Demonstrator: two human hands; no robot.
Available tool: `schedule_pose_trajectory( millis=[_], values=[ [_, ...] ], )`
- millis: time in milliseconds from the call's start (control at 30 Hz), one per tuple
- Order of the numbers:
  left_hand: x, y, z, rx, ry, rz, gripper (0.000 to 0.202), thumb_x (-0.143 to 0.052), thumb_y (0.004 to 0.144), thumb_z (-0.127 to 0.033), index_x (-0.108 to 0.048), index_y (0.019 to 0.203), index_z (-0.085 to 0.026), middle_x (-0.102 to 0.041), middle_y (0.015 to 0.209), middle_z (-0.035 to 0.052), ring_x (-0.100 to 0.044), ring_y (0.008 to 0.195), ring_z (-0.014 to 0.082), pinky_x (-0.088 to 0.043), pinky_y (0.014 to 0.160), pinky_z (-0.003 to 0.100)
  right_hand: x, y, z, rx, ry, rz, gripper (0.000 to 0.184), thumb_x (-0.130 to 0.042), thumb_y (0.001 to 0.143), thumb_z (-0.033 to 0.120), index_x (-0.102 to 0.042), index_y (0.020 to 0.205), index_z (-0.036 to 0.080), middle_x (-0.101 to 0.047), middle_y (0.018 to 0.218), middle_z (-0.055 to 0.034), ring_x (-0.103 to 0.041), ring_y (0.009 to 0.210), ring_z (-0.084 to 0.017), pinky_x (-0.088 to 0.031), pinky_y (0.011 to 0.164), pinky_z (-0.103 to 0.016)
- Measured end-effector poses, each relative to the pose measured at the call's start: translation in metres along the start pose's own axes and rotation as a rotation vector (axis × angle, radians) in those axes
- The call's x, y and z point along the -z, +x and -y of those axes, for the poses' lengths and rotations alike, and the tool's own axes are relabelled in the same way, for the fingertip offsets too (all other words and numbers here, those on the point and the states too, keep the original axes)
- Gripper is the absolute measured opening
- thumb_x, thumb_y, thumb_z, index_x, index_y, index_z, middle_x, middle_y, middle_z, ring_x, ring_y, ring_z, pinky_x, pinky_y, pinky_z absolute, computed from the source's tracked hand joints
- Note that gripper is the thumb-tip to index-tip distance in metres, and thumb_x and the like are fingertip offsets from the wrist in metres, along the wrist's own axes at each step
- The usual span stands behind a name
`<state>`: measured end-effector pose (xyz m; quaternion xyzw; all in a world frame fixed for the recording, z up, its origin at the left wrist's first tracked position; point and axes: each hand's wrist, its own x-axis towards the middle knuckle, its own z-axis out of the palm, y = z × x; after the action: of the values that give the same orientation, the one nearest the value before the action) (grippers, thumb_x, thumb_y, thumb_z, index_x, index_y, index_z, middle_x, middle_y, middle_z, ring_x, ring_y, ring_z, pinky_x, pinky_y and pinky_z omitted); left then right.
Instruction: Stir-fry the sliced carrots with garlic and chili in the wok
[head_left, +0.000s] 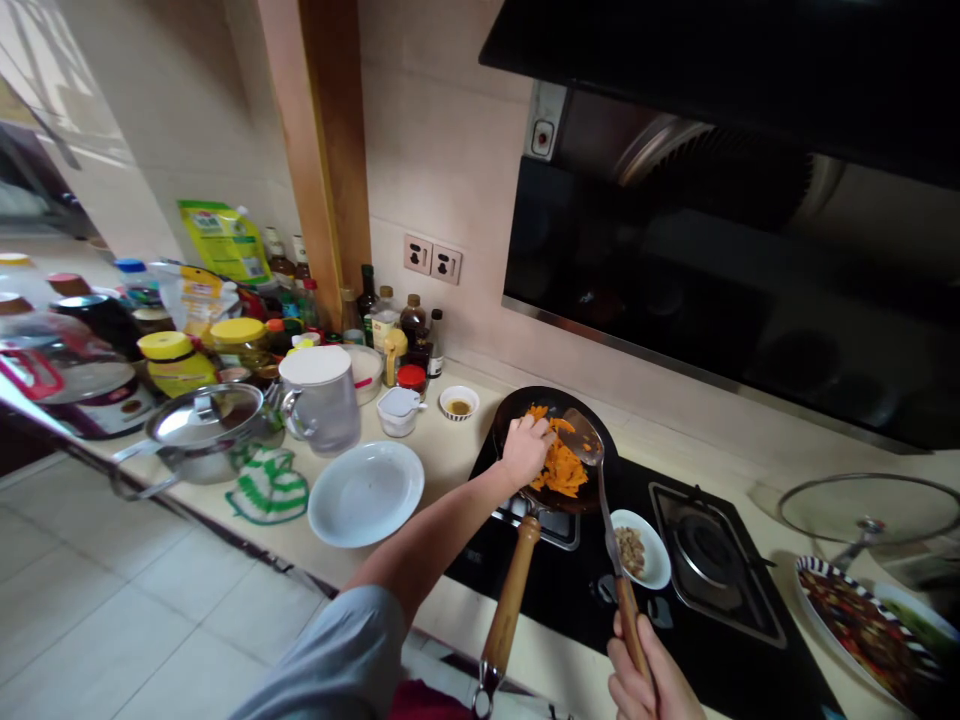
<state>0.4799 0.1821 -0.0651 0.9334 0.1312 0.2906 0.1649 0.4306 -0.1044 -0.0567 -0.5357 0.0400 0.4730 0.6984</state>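
Observation:
My left hand point(527, 448) reaches over the near-left part of a dark wok point(609, 468), its fingers bent down among orange slices point(564, 470) that look like carrot. Whatever its fingertips hold is hidden beneath the hand. In my right hand point(646, 672) is the wooden handle of a metal spatula point(587, 437), gripped near the bottom of the view. The spatula's blade rests in the wok, touching the right side of the slices. Toward me points the wok's wooden handle point(511, 590), with neither hand on it.
Right of the wok, a white bowl point(655, 560) of chopped pale food stands on the black stove point(705, 630). A white plate point(366, 495), striped cloth point(270, 487), jug point(330, 405), lidded pot point(210, 430) and several bottles line the left counter. A filled dish point(862, 625) and glass lid point(870, 505) are right.

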Motion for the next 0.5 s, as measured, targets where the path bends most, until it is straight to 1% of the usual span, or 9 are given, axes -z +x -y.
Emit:
schedule_pose_trajectory(
  millis=[33, 100, 167, 233, 300, 400, 500],
  values=[
    [-0.002, 0.0, 0.003, 0.032, -0.012, -0.003, 0.023, -0.047, 0.085, -0.018, -0.069, 0.088, -0.02, -0.06, 0.095, 0.009, -0.043, 0.095, 0.0233, -0.031, 0.081, 0.04, 0.0, 0.001, 0.002, 0.007, -0.005, -0.012, 0.048, -0.068, 0.063, 0.063, -0.056, 0.078, 0.019, -0.027, 0.043, 0.0128, -0.016, 0.031, 0.001, -0.011, 0.032, -0.013],
    [-0.003, -0.002, 0.009, 0.104, -0.047, -0.015, 0.018, -0.052, 0.081, -0.017, -0.07, 0.078, -0.019, -0.06, 0.092, 0.0093, -0.045, 0.093, 0.0235, -0.032, 0.079, 0.038, -0.002, 0.004, 0.006, 0.083, -0.054, -0.062, 0.047, -0.063, 0.067, 0.064, -0.053, 0.078, 0.019, -0.03, 0.043, 0.0127, -0.014, 0.031, 0.001, -0.009, 0.032, -0.013],
    [0.001, -0.007, 0.014, 0.186, -0.099, -0.052, 0.016, -0.054, 0.08, -0.02, -0.07, 0.079, -0.02, -0.06, 0.093, 0.0081, -0.048, 0.092, 0.0223, -0.034, 0.078, 0.036, -0.005, 0.01, 0.008, 0.15, -0.119, -0.126, 0.048, -0.063, 0.067, 0.065, -0.05, 0.076, 0.019, -0.032, 0.043, 0.0126, -0.014, 0.031, 0.002, -0.007, 0.032, -0.013],
    [0.011, -0.018, 0.017, 0.267, -0.165, -0.104, 0.017, -0.053, 0.082, -0.023, -0.069, 0.086, -0.02, -0.06, 0.093, 0.0063, -0.051, 0.089, 0.0194, -0.037, 0.076, 0.031, -0.007, 0.02, 0.009, 0.182, -0.157, -0.178, 0.051, -0.065, 0.062, 0.066, -0.047, 0.074, 0.019, -0.034, 0.043, 0.0127, -0.015, 0.031, 0.002, -0.006, 0.032, -0.012],
    [0.023, -0.035, 0.019, 0.332, -0.239, -0.149, 0.019, -0.049, 0.084, -0.023, -0.068, 0.087, -0.019, -0.061, 0.088, 0.004, -0.053, 0.081, 0.0149, -0.039, 0.073, 0.026, -0.007, 0.03, 0.009, 0.18, -0.176, -0.199, 0.055, -0.068, 0.057, 0.067, -0.045, 0.071, 0.02, -0.035, 0.042, 0.0129, -0.017, 0.031, 0.002, -0.005, 0.032, -0.012],
    [0.038, -0.072, 0.021, 0.405, -0.336, -0.177, 0.021, -0.046, 0.084, -0.024, -0.065, 0.079, -0.017, -0.061, 0.077, 0.0008, -0.052, 0.064, 0.0099, -0.04, 0.065, 0.021, -0.005, 0.041, 0.009, 0.149, -0.186, -0.189, 0.056, -0.069, 0.055, 0.067, -0.044, 0.072, 0.02, -0.036, 0.043, 0.0129, -0.017, 0.032, 0.002, -0.004, 0.033, -0.012],
    [0.04, -0.112, 0.02, 0.476, -0.464, -0.149, 0.023, -0.046, 0.083, -0.028, -0.063, 0.073, -0.015, -0.059, 0.067, -0.001, -0.052, 0.059, 0.0096, -0.038, 0.057, 0.018, -0.003, 0.045, 0.009, 0.107, -0.19, -0.137, 0.054, -0.067, 0.059, 0.066, -0.046, 0.076, 0.02, -0.035, 0.045, 0.0131, -0.014, 0.034, 0.001, -0.003, 0.034, -0.013]
  ],
)
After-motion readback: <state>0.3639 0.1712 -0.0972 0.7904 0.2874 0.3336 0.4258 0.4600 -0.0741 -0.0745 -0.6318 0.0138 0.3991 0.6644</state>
